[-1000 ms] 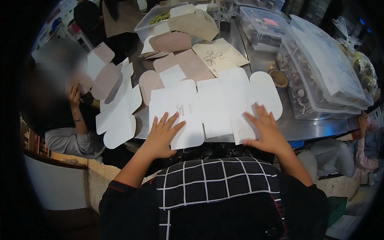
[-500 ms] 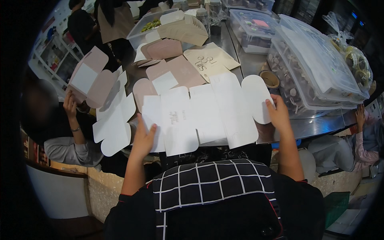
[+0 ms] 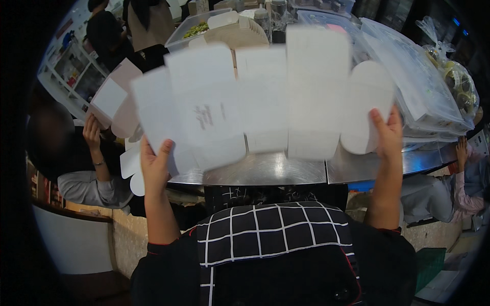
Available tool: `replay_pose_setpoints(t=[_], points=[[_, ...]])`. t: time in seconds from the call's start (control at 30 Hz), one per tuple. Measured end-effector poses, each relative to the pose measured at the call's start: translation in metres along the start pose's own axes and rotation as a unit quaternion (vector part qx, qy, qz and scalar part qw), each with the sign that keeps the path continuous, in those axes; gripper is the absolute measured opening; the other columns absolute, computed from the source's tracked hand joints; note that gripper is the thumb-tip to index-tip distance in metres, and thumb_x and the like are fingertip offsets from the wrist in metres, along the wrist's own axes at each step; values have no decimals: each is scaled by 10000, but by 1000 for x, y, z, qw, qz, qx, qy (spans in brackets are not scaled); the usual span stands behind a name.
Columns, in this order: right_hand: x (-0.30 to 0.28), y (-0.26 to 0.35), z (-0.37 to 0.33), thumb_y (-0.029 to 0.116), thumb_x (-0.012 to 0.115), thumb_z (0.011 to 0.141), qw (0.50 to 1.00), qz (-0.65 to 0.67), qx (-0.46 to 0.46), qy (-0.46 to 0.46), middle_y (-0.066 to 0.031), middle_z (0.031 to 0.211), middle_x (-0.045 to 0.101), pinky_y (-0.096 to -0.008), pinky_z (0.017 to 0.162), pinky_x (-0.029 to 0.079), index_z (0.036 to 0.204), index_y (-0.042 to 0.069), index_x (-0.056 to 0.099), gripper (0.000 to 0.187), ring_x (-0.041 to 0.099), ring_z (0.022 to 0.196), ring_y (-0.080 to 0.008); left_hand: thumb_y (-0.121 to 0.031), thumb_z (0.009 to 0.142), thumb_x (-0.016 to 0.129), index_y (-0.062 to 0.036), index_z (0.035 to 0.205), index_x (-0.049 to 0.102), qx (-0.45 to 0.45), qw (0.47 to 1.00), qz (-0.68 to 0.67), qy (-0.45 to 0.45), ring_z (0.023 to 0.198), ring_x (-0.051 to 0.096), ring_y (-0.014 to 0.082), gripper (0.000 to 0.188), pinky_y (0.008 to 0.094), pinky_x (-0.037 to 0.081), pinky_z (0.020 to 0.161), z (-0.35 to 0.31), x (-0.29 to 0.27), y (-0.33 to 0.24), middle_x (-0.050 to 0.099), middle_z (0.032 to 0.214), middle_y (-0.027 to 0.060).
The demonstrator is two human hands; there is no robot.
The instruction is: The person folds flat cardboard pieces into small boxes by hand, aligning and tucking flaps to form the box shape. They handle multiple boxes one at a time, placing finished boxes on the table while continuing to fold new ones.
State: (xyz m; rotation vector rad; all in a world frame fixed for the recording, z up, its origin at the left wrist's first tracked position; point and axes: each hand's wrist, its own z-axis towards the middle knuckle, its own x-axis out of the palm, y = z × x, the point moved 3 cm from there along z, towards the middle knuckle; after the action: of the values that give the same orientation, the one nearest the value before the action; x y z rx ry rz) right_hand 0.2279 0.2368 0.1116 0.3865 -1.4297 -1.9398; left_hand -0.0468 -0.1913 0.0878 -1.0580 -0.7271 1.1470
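Observation:
A flat, unfolded white carton blank with rounded end flaps stretches between my hands, lifted above the table and slightly blurred. My left hand grips its left end, thumb on the near face. At the rounded flap on the other end, my right hand pinches the card, thumb in front. The blank hides most of the pieces on the table behind it. To the left, a co-worker's hand holds a pink carton blank with a white panel. White flat card shows beside my left hand.
The steel table's front edge runs below the blank. Large clear lidded bins stand at right, beside a plastic bag of yellowish things. Behind are fanned beige cards and a clear tub. Another person's hand rests at far right.
Both my hands have moved apart and raised the white blank up and away from the table, so it covers the pink and cream pieces seen before. The co-worker's pink blank has shifted slightly.

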Motion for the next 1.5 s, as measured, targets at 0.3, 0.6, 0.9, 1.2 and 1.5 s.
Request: replay_pose_setpoints(t=[0.3, 0.6, 0.9, 1.2, 1.5], points=[[-5, -4, -53, 126, 719, 856, 992, -89, -88, -31, -83, 1126, 623, -305, 897, 453, 1207, -18, 544, 418, 584, 1001, -157, -176, 833, 752, 60, 1248, 476, 41, 996, 7, -76, 1060, 554, 203, 551, 334, 418, 956, -19, 6, 6, 583, 1153, 131], [-12, -14, -53, 130, 735, 844, 996, -79, -34, -40, -85, 1053, 660, -303, 870, 467, 1111, -24, 614, 331, 604, 943, -156, -146, 822, 759, 56, 1179, 531, 51, 992, -46, -110, 1006, 584, 207, 469, 335, 446, 920, -13, -1, 25, 608, 1124, 141], [2, -30, -62, 140, 734, 843, 991, -131, 27, -7, -99, 1079, 645, -315, 877, 467, 1147, -41, 581, 385, 597, 977, -164, -212, 800, 780, 73, 1129, 573, -23, 988, 107, -109, 943, 607, 209, 482, 339, 478, 861, -20, 14, 30, 641, 1061, 139], [7, -50, -42, 59, 638, 857, 978, -21, 199, 59, -119, 1149, 582, -307, 918, 450, 1292, -27, 441, 485, 567, 1049, -189, -145, 682, 814, -13, 1306, 475, -41, 924, 376, 48, 1055, 595, 307, 723, 404, 472, 903, 33, 29, 9, 591, 1198, 194], [-2, -85, -54, 148, 702, 803, 935, -213, 279, 43, -210, 1227, 545, -382, 964, 435, 1313, -17, 441, 596, 550, 1126, -261, -292, 588, 838, -89, 1367, 445, 255, 775, 342, 466, 1328, 364, 377, 896, 507, 284, 1106, -87, 187, 15, 425, 1422, 124]])
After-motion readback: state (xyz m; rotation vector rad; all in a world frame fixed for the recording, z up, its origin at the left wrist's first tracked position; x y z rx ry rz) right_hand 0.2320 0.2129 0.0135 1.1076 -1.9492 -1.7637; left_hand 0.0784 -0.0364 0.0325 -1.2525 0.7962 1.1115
